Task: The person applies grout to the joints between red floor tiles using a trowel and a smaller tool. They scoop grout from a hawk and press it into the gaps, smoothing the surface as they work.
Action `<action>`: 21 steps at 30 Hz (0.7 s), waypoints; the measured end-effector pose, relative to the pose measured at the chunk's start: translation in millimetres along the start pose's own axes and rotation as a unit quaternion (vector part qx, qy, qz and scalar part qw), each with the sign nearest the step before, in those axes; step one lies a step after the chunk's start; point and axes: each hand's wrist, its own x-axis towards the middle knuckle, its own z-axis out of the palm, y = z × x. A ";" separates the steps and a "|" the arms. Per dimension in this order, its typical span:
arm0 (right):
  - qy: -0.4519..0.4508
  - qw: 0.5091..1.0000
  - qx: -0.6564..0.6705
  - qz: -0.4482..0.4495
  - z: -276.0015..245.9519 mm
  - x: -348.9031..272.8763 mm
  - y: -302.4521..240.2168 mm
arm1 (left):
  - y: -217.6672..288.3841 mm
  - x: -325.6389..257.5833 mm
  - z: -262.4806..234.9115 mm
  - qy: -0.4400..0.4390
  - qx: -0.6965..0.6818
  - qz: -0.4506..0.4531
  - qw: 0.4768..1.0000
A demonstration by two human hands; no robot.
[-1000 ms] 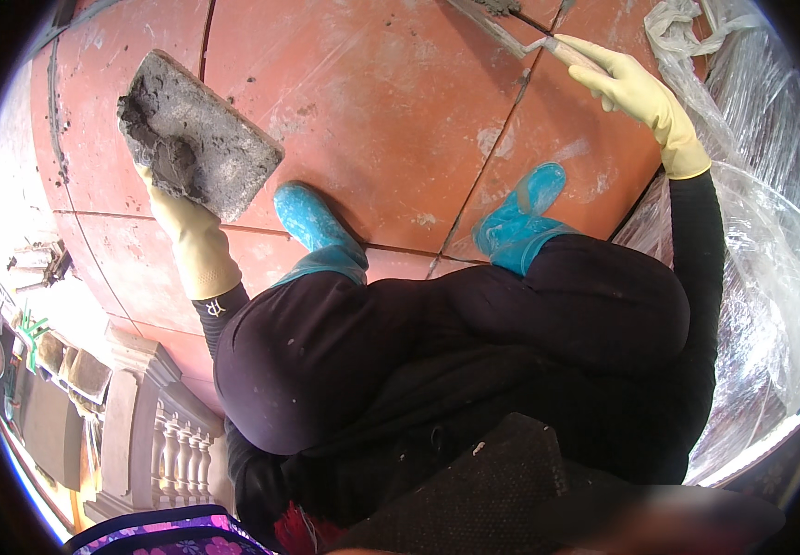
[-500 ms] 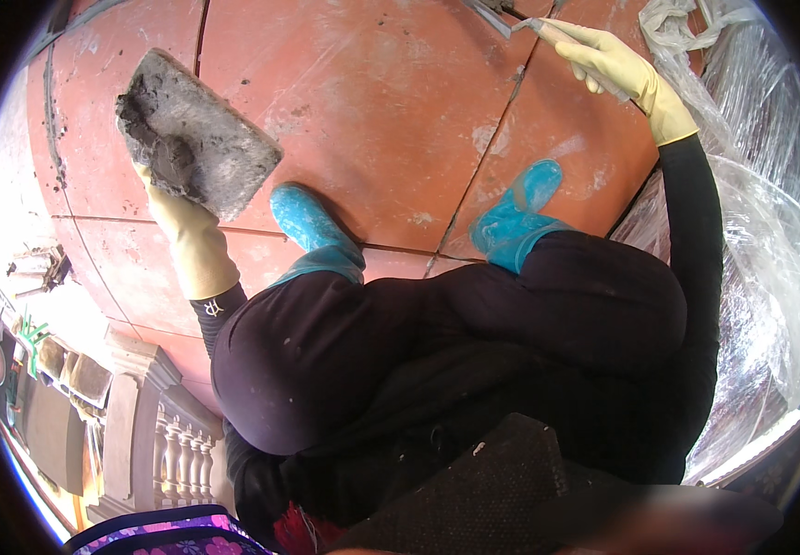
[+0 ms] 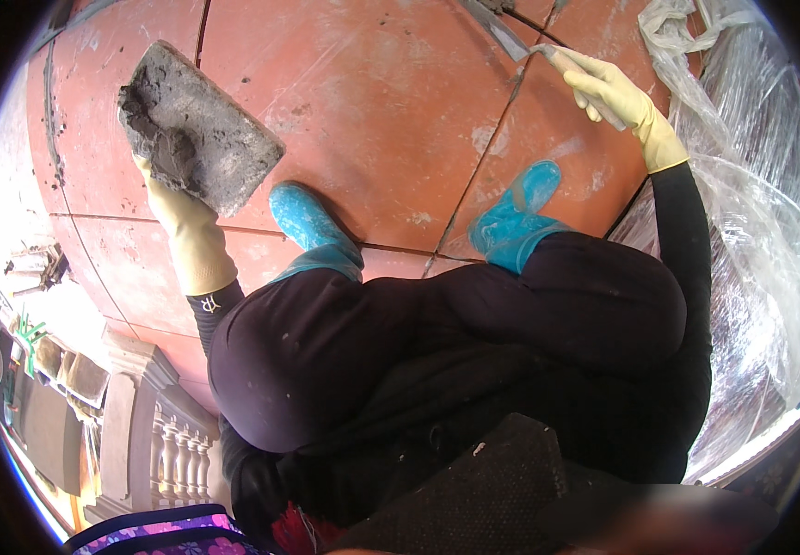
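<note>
My left hand point(image 3: 185, 229), in a pale yellow rubber glove, holds up a grey rectangular mortar board point(image 3: 245, 143); its fingers are mostly hidden beneath. A lump of wet dark mortar point(image 3: 173, 153) lies along the board's left side. At the upper right, my right hand point(image 3: 615, 97), gloved the same way, is closed round the handle of a narrow trowel point(image 3: 502, 32). Its blade points to the far left, low over the red floor tiles point(image 3: 372, 120) near a dark joint. The blade tip is cut off at the upper edge.
My blue boots point(image 3: 312, 217) stand on the tiles between my hands. Crumpled clear plastic sheeting point(image 3: 751, 213) covers the right side. At the lower left are a pale balustrade point(image 3: 173, 453) and assorted items. Dark mortar crumbs point(image 3: 502, 5) lie by the far joint.
My right hand and the trowel have come nearer to me, and more of the blade shows. The mortar board has shifted only slightly.
</note>
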 end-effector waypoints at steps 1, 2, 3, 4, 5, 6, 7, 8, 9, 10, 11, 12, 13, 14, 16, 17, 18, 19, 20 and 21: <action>0.004 1.000 -0.007 0.002 -0.7 0.4 -2.0 | 0.1 -0.2 0.4 -0.004 0.001 0.000 1.000; -0.001 1.000 -0.008 -0.004 -1.7 2.2 -3.4 | 0.7 -1.2 0.8 -0.002 -0.002 -0.001 1.000; -0.003 1.000 -0.010 0.002 -2.7 4.1 -3.4 | 1.6 -3.1 1.0 0.001 -0.004 -0.002 1.000; -0.006 1.000 -0.020 -0.013 -5.2 4.1 -2.4 | 2.8 -4.8 1.3 0.005 -0.006 -0.003 1.000; -0.006 0.999 -0.032 -0.015 -8.4 3.5 -0.7 | 3.6 -6.2 1.9 0.006 -0.004 0.008 1.000; -0.006 0.999 -0.044 -0.016 -10.7 3.8 1.4 | 4.1 -7.7 2.2 0.007 -0.002 0.019 1.000; 0.061 0.977 -0.155 -0.135 -11.4 5.5 3.9 | 4.6 -8.7 2.5 0.007 -0.001 0.029 1.000; 0.128 0.924 -0.260 -0.250 -10.6 7.7 6.3 | 5.4 -9.7 2.1 0.018 -0.001 0.018 1.000; 0.170 0.864 -0.349 -0.321 -12.3 5.9 7.4 | 5.9 -11.0 1.4 0.029 -0.001 0.007 1.000; 0.212 0.827 -0.423 -0.306 -12.5 5.1 8.0 | 6.3 -12.3 0.6 0.034 -0.013 -0.006 0.999; 0.233 0.805 -0.484 -0.252 -15.2 -0.7 7.3 | 6.5 -13.2 0.1 0.027 -0.011 -0.014 0.999; 0.257 0.776 -0.546 -0.183 -16.5 -4.7 5.6 | 6.8 -14.0 -0.4 0.016 -0.020 -0.023 0.999; 0.260 0.773 -0.542 -0.200 -16.3 -6.5 3.7 | 6.8 -13.5 0.1 0.013 -0.048 -0.031 0.998; 0.269 0.770 -0.542 -0.204 -15.5 -7.4 1.4 | 7.0 -13.1 0.2 0.013 -0.012 -0.008 1.000; 0.269 0.755 -0.564 -0.200 -14.0 -6.8 -2.5 | 5.7 -9.0 3.6 0.028 0.024 0.038 0.999; 0.260 0.743 -0.585 -0.192 -13.2 -4.1 -3.7 | 5.4 -8.4 3.7 0.033 0.025 0.028 0.999; 0.251 0.730 -0.603 -0.200 -13.3 -2.3 -4.7 | 5.0 -7.9 3.4 0.038 0.026 0.017 0.999; 0.259 0.717 -0.618 -0.194 -14.4 1.4 -5.7 | 4.3 -8.1 2.9 0.029 0.023 0.020 0.999; 0.265 0.702 -0.629 -0.203 -16.4 8.1 -7.8 | 3.9 -7.8 2.1 0.035 0.034 0.023 0.999; 0.271 0.687 -0.639 -0.212 -18.0 12.4 -9.8 | 3.7 -8.1 0.6 0.027 0.041 0.039 0.998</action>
